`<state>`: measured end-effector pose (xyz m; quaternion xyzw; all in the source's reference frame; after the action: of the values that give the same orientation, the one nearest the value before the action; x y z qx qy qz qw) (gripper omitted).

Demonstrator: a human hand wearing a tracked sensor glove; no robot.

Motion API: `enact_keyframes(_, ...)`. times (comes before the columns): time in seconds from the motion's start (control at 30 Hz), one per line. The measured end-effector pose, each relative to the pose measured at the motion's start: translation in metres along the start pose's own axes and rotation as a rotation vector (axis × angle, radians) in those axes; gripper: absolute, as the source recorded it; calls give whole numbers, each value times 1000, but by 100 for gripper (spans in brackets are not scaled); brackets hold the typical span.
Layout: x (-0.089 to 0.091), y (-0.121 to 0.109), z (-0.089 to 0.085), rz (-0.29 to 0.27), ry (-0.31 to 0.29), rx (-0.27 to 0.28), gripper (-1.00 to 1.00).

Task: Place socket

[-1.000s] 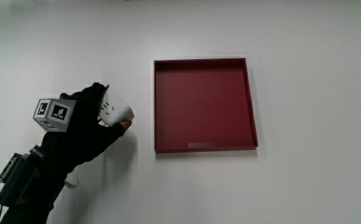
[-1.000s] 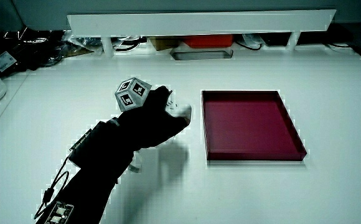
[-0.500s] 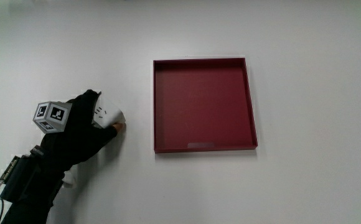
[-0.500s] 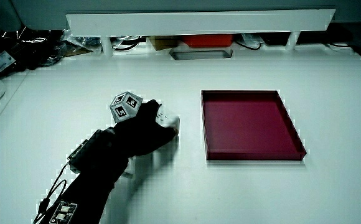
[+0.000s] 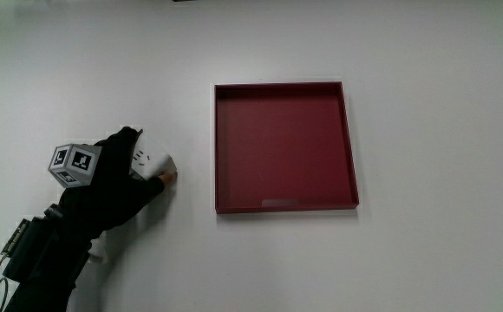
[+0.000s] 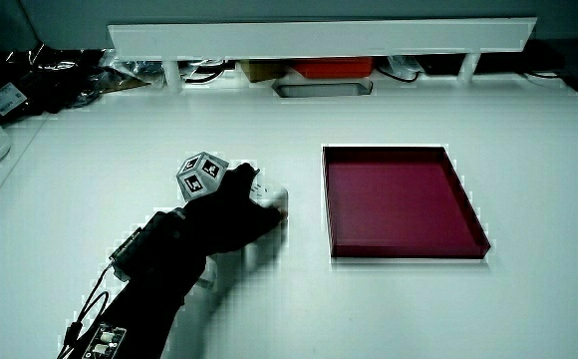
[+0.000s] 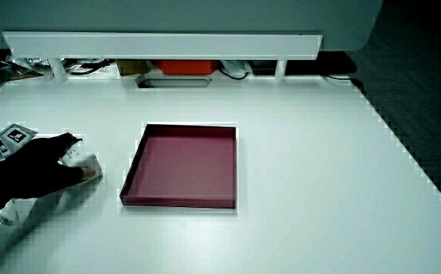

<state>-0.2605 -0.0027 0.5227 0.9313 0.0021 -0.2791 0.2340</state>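
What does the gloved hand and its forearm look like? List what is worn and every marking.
The hand wears a black glove. On its back sits a small pale cube with black square patterns on its faces. A dark box-like unit is strapped to the forearm, with thin cables trailing from it.

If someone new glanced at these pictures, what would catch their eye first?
The shallow dark red square tray stands out on the white table, holding nothing. Beside it, the black-gloved hand with its patterned cube grips a small white socket on the tabletop.
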Motion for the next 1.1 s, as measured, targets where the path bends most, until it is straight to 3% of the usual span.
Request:
enact_keyframes(0.13,7,-2,3,14,17,-18,-25)
enact_keyframes(0.3,0,-2,7,28,-1,-116,-46)
enact_keyframes(0.33,9,-6,14,14,-18,-96,-50)
enact_keyframes(0.43,9,-10,26,-31,-43,-113,-63)
enact_keyframes(0.47,5,-8,29,-107,-14,-89,-67)
enact_keyframes(0.5,9,-11,36,-87,-21,-114,-71)
enact_keyframes(0.57,12,-13,47,-112,-9,-128,-79)
enact_keyframes(0.6,11,-13,51,-175,-8,-121,-83)
enact_keyframes(0.63,22,-20,60,-88,-36,-163,-88)
enact_keyframes(0.67,23,-21,65,-116,-18,-146,-92)
enact_keyframes(0.7,29,-26,71,-92,9,-159,-96)
enact_keyframes(0.87,55,-43,92,-105,105,-159,-100)
enact_keyframes(0.93,62,-48,94,-118,115,-160,-100)
enact_keyframes(0.97,49,-45,88,-151,54,-201,-100)
enact_keyframes(1.0,49,-46,87,-148,86,-194,-100)
enact_keyframes(1.03,68,-53,95,-125,140,-161,-100)
enact_keyframes(1.07,56,-49,89,-149,89,-196,-100)
enact_keyframes(1.1,54,-49,88,-149,97,-201,-100)
